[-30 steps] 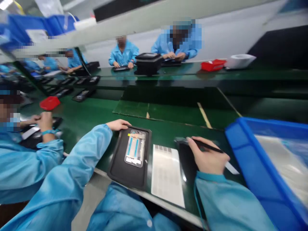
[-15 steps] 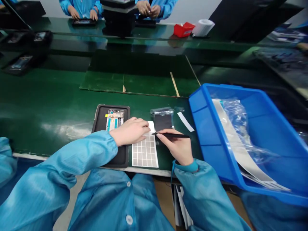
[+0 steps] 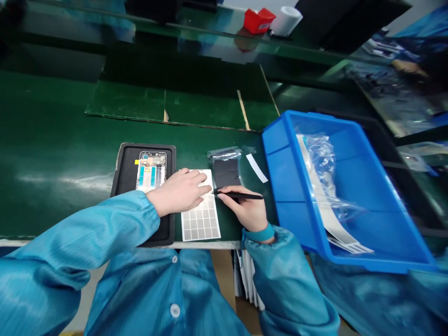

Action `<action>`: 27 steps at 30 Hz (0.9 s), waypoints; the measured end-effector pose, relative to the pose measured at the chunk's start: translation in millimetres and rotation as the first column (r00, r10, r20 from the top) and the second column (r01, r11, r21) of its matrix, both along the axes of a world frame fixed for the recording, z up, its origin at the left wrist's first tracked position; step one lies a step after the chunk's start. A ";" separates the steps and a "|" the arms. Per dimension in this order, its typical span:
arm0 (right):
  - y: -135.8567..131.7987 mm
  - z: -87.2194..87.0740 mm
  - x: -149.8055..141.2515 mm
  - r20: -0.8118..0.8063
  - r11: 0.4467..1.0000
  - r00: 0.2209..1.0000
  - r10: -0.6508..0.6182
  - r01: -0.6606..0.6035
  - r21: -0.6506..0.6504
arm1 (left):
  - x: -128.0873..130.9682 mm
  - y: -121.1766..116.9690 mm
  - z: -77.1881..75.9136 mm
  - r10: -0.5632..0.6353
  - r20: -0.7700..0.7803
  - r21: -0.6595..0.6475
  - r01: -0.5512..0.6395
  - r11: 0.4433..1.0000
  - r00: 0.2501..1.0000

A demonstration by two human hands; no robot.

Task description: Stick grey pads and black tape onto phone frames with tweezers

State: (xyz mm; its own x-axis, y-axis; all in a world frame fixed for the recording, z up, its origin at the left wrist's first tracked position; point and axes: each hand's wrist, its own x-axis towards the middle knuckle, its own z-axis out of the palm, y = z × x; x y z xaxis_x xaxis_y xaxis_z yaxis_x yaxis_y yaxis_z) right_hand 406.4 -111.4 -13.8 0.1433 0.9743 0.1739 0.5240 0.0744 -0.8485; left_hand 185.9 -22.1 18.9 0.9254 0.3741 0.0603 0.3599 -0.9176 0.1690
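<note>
My left hand lies over the upper part of a white sheet of grey rectangular stickers, its fingers stretched out and resting on the paper. In my right hand is a pair of black tweezers, held like a pen. The tips of the tweezers reach the sheet's right edge, close to my left fingertips; whether they grip a sticker is too small to tell. Left of the sheet, an opened phone with a yellow tab lies in a black tray, partly hidden by my left forearm.
A clear bag with dark pieces and a white strip lie beyond my right hand. Close on the right stands a blue bin holding plastic bags and strips. A red box and a white roll sit at the back.
The view has tilted down and shifted to the right, so the co-workers' hands across the bench have left the frame. My hands stay at the sheet, the tweezers still at its right edge.
</note>
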 end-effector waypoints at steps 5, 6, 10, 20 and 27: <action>-0.8 -0.7 2.2 0.001 1.000 1.000 0.015 -0.015 -0.002 | -0.1 0.1 0.2 -0.002 0.003 -0.007 0.002 1.000 1.000; -0.8 -1.2 2.3 -0.001 1.000 1.000 0.009 -0.009 0.000 | -0.1 0.1 0.3 0.000 0.007 -0.011 0.001 1.000 1.000; -0.2 -2.4 1.5 0.005 1.000 1.000 -0.009 0.009 0.011 | 0.2 0.4 0.1 0.002 0.013 -0.016 -0.002 1.000 1.000; 2.4 -1.2 2.5 0.033 0.999 0.999 -0.017 0.015 0.040 | 0.8 0.2 -2.1 0.005 0.017 -0.005 -0.005 1.000 1.000; -5.3 25.9 -4.7 -0.117 0.992 0.989 -0.094 0.103 0.069 | -8.1 9.0 10.4 0.063 0.127 -0.198 -0.037 0.980 0.990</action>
